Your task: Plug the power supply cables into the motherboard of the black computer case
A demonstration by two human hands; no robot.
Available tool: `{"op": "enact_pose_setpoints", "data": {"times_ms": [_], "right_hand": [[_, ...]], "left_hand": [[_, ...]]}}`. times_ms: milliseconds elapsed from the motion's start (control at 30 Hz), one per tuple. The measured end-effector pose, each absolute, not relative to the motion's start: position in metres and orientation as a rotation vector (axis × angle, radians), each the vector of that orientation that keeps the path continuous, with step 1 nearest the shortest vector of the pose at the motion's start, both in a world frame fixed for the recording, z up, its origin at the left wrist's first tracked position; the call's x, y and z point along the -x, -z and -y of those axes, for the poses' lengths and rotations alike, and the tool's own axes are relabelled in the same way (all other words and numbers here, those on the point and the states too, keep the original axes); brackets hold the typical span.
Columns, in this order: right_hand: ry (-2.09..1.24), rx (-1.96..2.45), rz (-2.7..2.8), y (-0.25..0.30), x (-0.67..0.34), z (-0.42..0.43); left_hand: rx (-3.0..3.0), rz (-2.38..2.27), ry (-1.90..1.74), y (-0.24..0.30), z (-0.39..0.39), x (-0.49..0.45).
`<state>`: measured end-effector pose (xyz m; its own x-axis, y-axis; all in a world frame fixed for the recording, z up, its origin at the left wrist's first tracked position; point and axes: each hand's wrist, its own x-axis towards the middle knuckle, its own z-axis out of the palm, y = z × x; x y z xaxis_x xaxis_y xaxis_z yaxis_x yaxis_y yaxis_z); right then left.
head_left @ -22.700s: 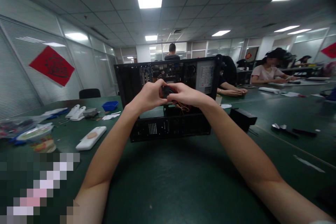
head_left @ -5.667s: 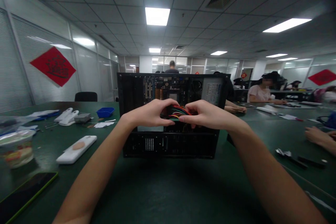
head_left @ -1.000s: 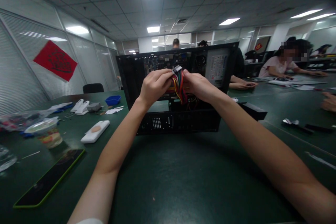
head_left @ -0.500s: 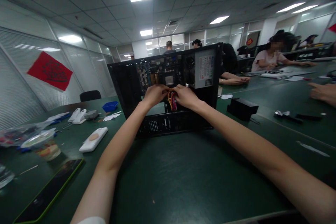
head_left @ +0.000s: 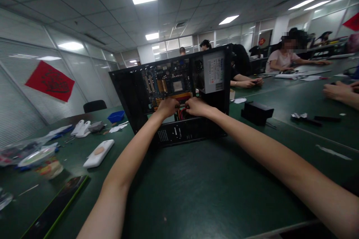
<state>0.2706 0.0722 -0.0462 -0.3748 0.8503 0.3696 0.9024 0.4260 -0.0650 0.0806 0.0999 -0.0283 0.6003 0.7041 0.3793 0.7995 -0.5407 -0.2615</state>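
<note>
An open black computer case (head_left: 134, 93) stands on the green table (head_left: 196, 186), its motherboard (head_left: 168, 84) facing me and a power supply (head_left: 213, 73) at the upper right. Both my hands reach inside the case, low down. My left hand (head_left: 167, 107) is closed on a bundle of coloured cables (head_left: 181, 112). My right hand (head_left: 197, 106) is closed on the same bundle from the right. The connector end is hidden between my fingers.
A phone with a green edge (head_left: 53, 209), a white case (head_left: 98, 153), a food tub (head_left: 39, 157), white parts and a blue tray (head_left: 116, 116) lie left. A black box (head_left: 256, 112) and small tools (head_left: 304, 117) lie right. Other people sit at the far right; someone's hands (head_left: 339, 93) rest there.
My hands have brought the cable bundle down from in front of the motherboard to the lower part of the case. The view has tilted and shifted slightly.
</note>
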Motion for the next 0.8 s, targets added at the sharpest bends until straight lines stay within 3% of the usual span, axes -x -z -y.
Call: {"op": "enact_pose_setpoints", "data": {"times_ms": [800], "right_hand": [[0.235, 1.471, 2.395, 0.051, -0.273, -0.077]], "left_hand": [[2.296, 1.356, 0.248, 0.027, -0.082, -0.082]]}}
